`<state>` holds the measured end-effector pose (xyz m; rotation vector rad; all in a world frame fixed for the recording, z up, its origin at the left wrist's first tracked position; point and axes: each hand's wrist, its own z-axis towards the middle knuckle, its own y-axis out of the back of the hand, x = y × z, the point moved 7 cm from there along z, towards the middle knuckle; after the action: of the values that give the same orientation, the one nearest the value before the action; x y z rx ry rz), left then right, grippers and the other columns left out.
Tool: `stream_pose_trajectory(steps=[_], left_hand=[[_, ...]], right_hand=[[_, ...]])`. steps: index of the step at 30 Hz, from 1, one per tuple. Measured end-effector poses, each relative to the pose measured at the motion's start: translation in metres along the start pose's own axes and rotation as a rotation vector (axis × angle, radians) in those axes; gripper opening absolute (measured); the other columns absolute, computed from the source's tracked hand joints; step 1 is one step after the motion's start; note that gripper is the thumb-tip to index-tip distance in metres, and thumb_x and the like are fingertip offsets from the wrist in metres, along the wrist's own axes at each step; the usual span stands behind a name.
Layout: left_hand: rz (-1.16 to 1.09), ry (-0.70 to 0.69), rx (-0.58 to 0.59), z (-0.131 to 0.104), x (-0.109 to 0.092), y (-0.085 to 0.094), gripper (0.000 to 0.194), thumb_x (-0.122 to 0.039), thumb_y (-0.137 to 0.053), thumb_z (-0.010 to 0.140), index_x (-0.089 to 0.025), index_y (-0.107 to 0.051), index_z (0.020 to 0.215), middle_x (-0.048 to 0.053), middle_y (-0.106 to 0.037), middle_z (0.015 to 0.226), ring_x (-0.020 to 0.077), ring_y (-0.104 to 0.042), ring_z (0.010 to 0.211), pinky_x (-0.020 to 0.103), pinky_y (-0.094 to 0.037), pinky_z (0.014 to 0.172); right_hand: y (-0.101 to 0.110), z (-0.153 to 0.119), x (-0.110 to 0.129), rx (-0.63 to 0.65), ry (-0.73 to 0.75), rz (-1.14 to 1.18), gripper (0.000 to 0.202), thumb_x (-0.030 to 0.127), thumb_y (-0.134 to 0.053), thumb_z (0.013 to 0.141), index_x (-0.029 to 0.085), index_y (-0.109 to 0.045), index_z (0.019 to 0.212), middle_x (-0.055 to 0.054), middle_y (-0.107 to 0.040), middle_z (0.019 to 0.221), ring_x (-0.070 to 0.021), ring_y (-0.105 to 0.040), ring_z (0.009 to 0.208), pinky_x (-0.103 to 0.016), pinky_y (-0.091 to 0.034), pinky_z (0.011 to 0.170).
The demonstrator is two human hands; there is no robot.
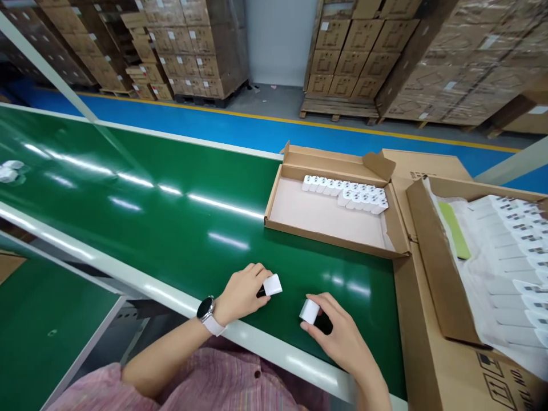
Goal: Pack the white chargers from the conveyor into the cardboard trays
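My left hand (245, 291), with a watch on its wrist, grips a small white charger block (273, 284) between thumb and fingers. Just to the right, my right hand (334, 322) pinches a second white charger block (309, 311) by its sides. Both blocks are above the green conveyor belt (192, 251), close to its near edge, and a gap separates them. Beyond my hands lies an open shallow cardboard box (329, 220). Two rows of similar white blocks (363, 197) stand in its far right part.
On the right, a larger carton (445, 285) holds several rows of white pieces (514, 245) and a yellow-green strip (454, 228). A clear-wrapped white bundle (11, 170) rests on the belt at far left. Stacked cartons (192, 48) on pallets stand beyond the blue floor.
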<state>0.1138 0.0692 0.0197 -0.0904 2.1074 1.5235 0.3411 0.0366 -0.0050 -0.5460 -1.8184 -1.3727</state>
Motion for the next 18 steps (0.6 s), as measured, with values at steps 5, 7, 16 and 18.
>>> stream_pose_trajectory(steps=[5,7,16,18], left_hand=[[-0.244,-0.052,-0.031,-0.006,-0.007,-0.007,0.040,-0.012,-0.063,0.083,-0.021,-0.062,0.122,0.005,-0.055,0.117,0.0156,-0.063,0.080,0.029,-0.054,0.072],[-0.323,-0.103,-0.009,-0.003,-0.014,-0.010,0.038,-0.012,-0.064,0.081,-0.021,-0.063,0.117,0.005,-0.054,0.115,0.0150,-0.062,0.078,0.029,-0.055,0.074],[-0.442,-0.251,0.063,0.006,-0.018,-0.015,0.071,-0.014,-0.070,0.080,-0.024,-0.049,0.147,0.008,-0.057,0.130,0.0149,-0.061,0.079,0.032,-0.056,0.081],[-0.434,-0.259,0.018,0.014,-0.010,-0.004,0.065,-0.019,-0.068,0.084,-0.023,-0.051,0.146,0.008,-0.059,0.130,0.0150,-0.062,0.079,0.032,-0.056,0.079]], right_hand=[[-0.020,0.011,0.000,-0.027,-0.148,0.304,0.051,0.071,-0.061,0.091,0.023,-0.066,0.108,-0.006,-0.069,0.084,-0.0224,-0.065,0.074,-0.033,-0.054,0.065],[-0.031,0.022,0.006,-0.028,-0.160,0.422,0.057,0.076,-0.054,0.091,0.021,-0.066,0.099,-0.007,-0.068,0.085,-0.0206,-0.063,0.068,-0.032,-0.053,0.062],[-0.024,0.019,0.033,0.015,0.044,0.122,0.043,0.047,-0.056,0.096,0.028,-0.061,0.134,-0.009,-0.065,0.130,-0.0217,-0.067,0.085,-0.035,-0.058,0.071],[-0.024,0.015,0.036,0.025,0.075,-0.057,0.048,0.043,-0.061,0.092,0.030,-0.059,0.139,-0.009,-0.063,0.136,-0.0256,-0.068,0.097,-0.038,-0.058,0.077]])
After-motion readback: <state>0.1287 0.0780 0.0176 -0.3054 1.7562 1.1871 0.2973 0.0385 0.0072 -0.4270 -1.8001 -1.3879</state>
